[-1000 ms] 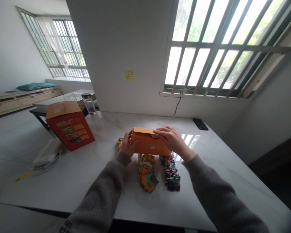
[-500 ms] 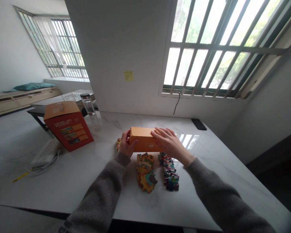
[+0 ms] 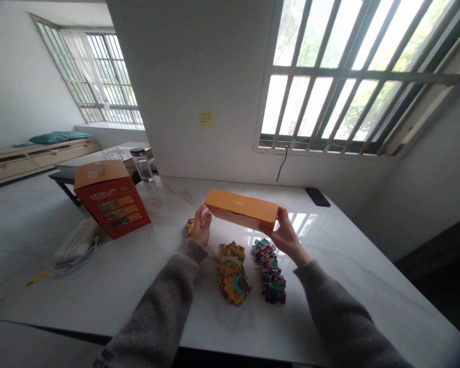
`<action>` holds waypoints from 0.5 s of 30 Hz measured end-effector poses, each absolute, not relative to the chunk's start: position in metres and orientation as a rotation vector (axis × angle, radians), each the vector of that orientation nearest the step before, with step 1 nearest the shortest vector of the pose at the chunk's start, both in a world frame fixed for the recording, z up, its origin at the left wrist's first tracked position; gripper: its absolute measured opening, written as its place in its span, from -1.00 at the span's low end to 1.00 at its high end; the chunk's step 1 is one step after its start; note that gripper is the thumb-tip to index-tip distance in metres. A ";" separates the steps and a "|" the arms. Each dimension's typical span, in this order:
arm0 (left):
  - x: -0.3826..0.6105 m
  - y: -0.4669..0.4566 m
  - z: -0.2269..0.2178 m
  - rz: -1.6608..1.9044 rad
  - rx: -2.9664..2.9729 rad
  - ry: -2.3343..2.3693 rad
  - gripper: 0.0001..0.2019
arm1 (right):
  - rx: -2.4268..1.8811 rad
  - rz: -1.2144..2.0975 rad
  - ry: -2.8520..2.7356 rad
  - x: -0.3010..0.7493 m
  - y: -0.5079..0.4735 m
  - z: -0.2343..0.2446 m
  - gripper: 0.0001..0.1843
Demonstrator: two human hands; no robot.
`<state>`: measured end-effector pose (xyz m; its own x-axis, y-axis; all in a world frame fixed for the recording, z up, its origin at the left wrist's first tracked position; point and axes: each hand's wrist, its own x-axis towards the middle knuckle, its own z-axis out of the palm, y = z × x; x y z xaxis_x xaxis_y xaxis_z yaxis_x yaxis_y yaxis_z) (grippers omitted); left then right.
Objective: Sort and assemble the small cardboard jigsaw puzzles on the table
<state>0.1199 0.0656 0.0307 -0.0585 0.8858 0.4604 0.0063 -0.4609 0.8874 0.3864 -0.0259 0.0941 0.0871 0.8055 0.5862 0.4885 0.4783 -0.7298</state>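
An orange cardboard box [image 3: 239,204], long and narrow, is held above the table and slants down toward the right. My right hand [image 3: 287,235] grips its right end, thumb at the near lower edge and fingers round the end. At the box's left corner is my left hand [image 3: 201,230], thumb and fingers apart; whether a fingertip touches the box I cannot tell. Below lie a row of overlapping yellow-orange puzzle pieces [image 3: 232,273] and a row of dark multicoloured puzzle pieces [image 3: 270,271]. More puzzle pieces [image 3: 189,226] show partly behind my left hand.
A red puzzle box [image 3: 115,204] stands at the left of the white table [image 3: 145,276]. Beside it are a white power strip with cable [image 3: 74,248] and a glass bottle [image 3: 142,166]. A black phone [image 3: 317,197] lies at the back right.
The box has turned so its broad orange face shows, and its right end now sits lower. My right hand moved from its top to its right end; my left hand loosened at the left end.
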 end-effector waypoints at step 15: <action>0.139 0.027 0.064 1.070 0.658 0.515 -0.61 | -0.938 -0.717 -2.239 0.355 -0.061 0.087 -0.38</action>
